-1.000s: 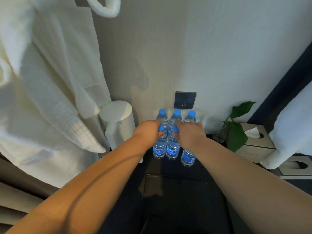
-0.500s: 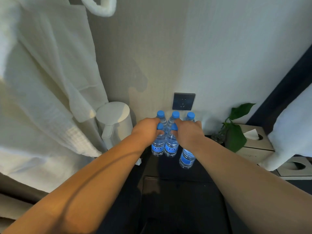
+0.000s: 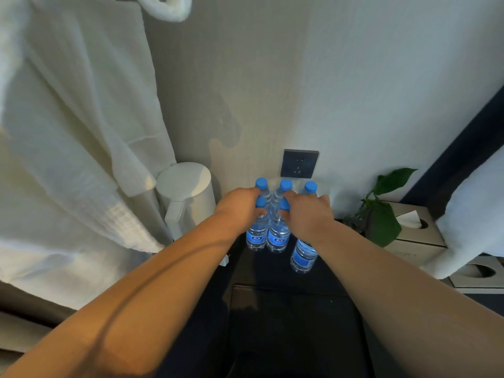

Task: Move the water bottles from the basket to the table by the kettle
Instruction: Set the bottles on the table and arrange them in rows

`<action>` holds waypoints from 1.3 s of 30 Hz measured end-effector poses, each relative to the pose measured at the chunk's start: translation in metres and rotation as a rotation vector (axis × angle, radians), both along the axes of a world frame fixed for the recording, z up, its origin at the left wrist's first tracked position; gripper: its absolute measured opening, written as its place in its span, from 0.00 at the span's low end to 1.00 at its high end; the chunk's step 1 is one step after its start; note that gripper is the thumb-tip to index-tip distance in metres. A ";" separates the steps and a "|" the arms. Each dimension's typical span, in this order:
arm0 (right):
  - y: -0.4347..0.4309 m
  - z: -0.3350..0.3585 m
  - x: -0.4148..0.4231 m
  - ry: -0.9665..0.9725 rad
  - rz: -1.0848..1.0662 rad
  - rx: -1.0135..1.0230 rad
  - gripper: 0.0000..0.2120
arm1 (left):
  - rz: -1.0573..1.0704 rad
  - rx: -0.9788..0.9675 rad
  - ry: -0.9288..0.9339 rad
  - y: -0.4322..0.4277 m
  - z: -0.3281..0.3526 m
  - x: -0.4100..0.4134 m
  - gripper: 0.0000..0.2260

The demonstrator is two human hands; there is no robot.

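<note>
Several clear water bottles with blue caps and labels stand on the dark table (image 3: 275,274), just right of the white kettle (image 3: 188,197). Three caps of the back row (image 3: 285,184) show against the wall. My left hand (image 3: 240,205) is closed around the neck of the front left bottle (image 3: 256,237). My right hand (image 3: 308,214) is closed over the top of the front middle bottle (image 3: 277,238). It also covers the top of a third bottle (image 3: 303,257), which sits nearer to me. No basket is in view.
A white bathrobe (image 3: 76,148) hangs at the left, touching the kettle. A dark wall socket (image 3: 299,163) is behind the bottles. A small green plant (image 3: 381,216) and a tissue box (image 3: 414,230) stand to the right, beside a white towel (image 3: 474,211).
Both hands stay on the front bottles. The bottle under my right hand has come slightly nearer to me than the other two. The view has shifted a little.
</note>
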State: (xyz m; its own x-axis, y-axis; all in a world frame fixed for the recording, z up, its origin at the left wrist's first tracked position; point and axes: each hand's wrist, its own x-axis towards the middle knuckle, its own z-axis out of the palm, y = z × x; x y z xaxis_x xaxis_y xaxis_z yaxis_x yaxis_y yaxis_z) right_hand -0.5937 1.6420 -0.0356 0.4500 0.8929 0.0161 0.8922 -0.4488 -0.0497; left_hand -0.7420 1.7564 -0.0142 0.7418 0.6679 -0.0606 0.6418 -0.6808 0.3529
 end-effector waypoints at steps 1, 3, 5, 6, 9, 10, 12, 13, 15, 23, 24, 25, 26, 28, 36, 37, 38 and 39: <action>-0.001 0.000 0.000 0.006 -0.001 0.003 0.16 | -0.001 0.004 0.004 0.000 0.000 0.000 0.10; -0.002 0.000 -0.001 0.014 -0.001 0.011 0.16 | 0.000 0.005 0.002 -0.001 0.000 0.000 0.10; -0.003 0.001 -0.002 0.016 0.002 0.023 0.16 | 0.001 0.012 -0.006 -0.001 -0.001 -0.001 0.09; -0.004 0.001 -0.002 0.022 0.002 0.031 0.16 | 0.000 0.019 -0.008 -0.001 -0.001 -0.001 0.09; -0.009 0.002 -0.002 0.050 0.006 0.048 0.17 | -0.005 0.034 -0.013 -0.003 -0.002 -0.003 0.11; -0.011 0.002 -0.002 0.060 0.011 0.054 0.18 | -0.008 0.043 -0.014 -0.004 -0.002 -0.004 0.13; -0.016 0.002 -0.001 0.070 0.015 0.061 0.20 | -0.010 0.062 -0.018 -0.005 -0.004 -0.007 0.16; -0.019 0.003 0.000 0.067 0.014 0.055 0.20 | -0.008 0.069 -0.016 -0.005 -0.005 -0.008 0.17; -0.026 0.003 0.003 0.047 0.010 0.021 0.20 | -0.009 0.078 -0.007 -0.008 -0.006 -0.010 0.20; -0.060 0.004 0.015 0.071 -0.071 -0.073 0.22 | -0.171 0.191 -0.068 -0.037 0.002 0.002 0.25; -0.064 0.005 0.016 0.079 -0.082 -0.072 0.22 | -0.195 0.205 -0.055 -0.042 0.002 0.003 0.26; -0.067 0.007 0.017 0.088 -0.090 -0.068 0.22 | -0.211 0.221 -0.037 -0.047 0.002 0.005 0.26; -0.071 0.008 0.018 0.098 -0.094 -0.061 0.21 | -0.218 0.237 -0.016 -0.052 0.002 0.006 0.26; -0.077 0.010 0.020 0.111 -0.091 -0.036 0.20 | -0.214 0.262 0.018 -0.059 0.000 0.007 0.26; -0.083 0.014 0.020 0.147 -0.056 0.011 0.17 | -0.152 0.243 0.014 -0.072 -0.006 0.010 0.29; -0.083 0.014 0.020 0.153 -0.052 0.008 0.17 | -0.148 0.235 0.014 -0.073 -0.006 0.010 0.29; -0.082 0.014 0.020 0.160 -0.047 0.006 0.18 | -0.146 0.228 0.013 -0.074 -0.006 0.010 0.29; -0.081 0.013 0.020 0.165 -0.044 0.006 0.19 | -0.148 0.224 0.010 -0.075 -0.007 0.010 0.29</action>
State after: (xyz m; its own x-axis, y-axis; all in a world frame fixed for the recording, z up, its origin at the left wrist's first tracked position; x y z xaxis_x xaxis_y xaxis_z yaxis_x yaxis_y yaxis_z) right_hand -0.5733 1.5609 -0.0221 0.4852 0.8726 -0.0559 0.8514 -0.4861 -0.1971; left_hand -0.7325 1.6818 -0.0208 0.8324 0.5499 0.0689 0.5323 -0.8279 0.1769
